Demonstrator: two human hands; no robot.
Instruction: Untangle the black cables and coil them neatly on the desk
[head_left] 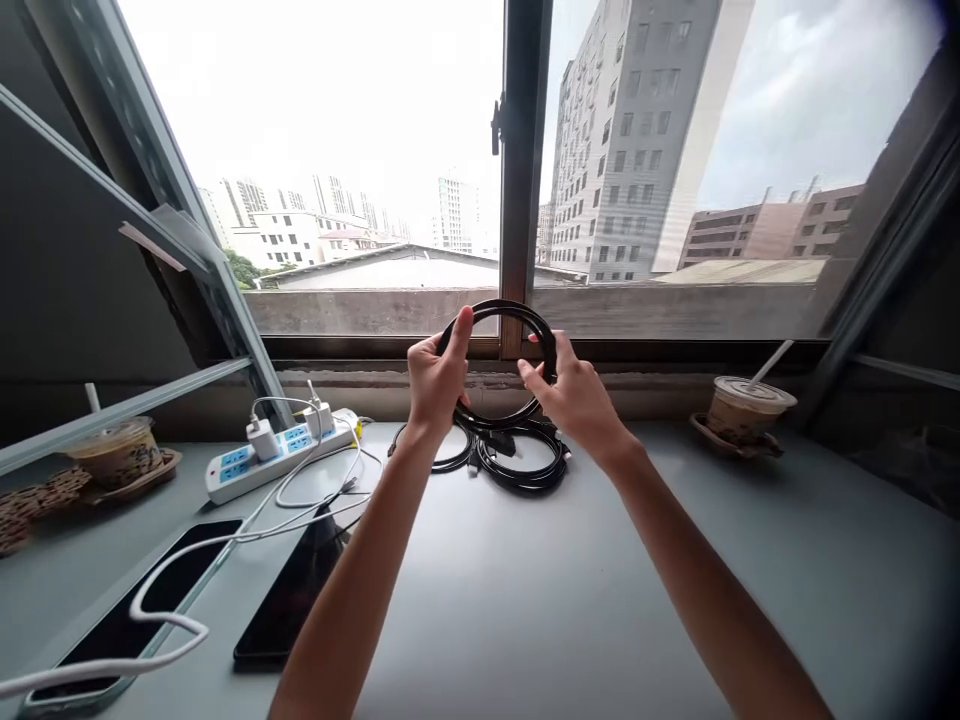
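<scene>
A coiled black cable [501,307] is held up above the table in a round loop, its dark connector end hanging at the bottom. My left hand [438,378] grips the loop's left side, thumb pointing up along it. On the right side, my right hand [571,388] has its fingers curled round the cable, with the thumb on the inner edge. Behind and below lie more coiled black cables [525,482] on the table, partly hidden by the held coil and my left hand.
Left on the table [525,600] are a power strip [285,455] with white chargers, tangled white cords, a black phone [289,590] and another phone [142,610]. Drink cups stand at far left [120,455] and right [746,408]. A window and metal frame bound the back.
</scene>
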